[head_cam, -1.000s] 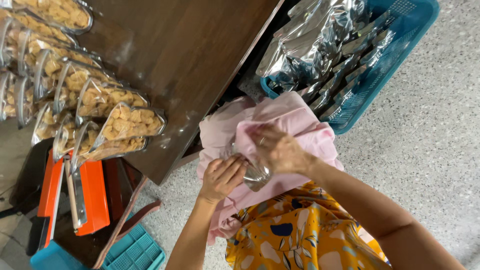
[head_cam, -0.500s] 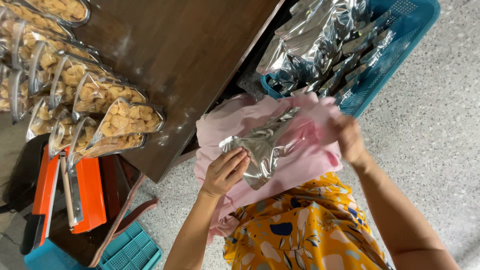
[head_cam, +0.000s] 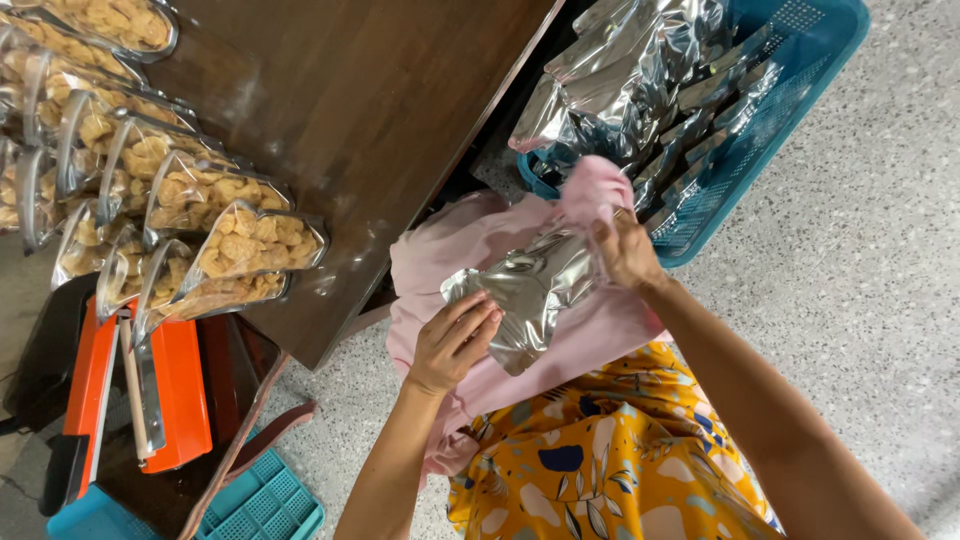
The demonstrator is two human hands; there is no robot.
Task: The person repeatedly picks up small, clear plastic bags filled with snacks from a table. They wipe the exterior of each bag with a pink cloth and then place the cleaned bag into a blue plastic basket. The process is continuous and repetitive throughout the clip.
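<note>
Where the frame opens at upper left, a dark wooden counter (head_cam: 380, 110), loaded along its left edge with clear pouches of golden snack pieces (head_cam: 245, 255). Upper right, on speckled floor, a blue plastic basket (head_cam: 800, 130) heaped with silver foil pouches (head_cam: 620, 70). Lower left, an orange heat sealer (head_cam: 175, 400) beside a low blue crate (head_cam: 265, 495). Centre, a pink cloth (head_cam: 480, 250) spread over the lap, above a yellow patterned garment (head_cam: 600, 470). On the cloth, a silver foil pouch (head_cam: 535, 300), lying slantwise and touching both hands. Left hand (head_cam: 450, 345) curled on the pouch's lower left corner, pinning it. Right hand (head_cam: 625, 255) closed on a bunched fold of pink cloth at the pouch's upper right end. Compared with half a second ago, right hand drawn back in from beside the basket and cloth now gathered up against the pouch: judged a wiping stroke under way, pouch kept on the lap.
</note>
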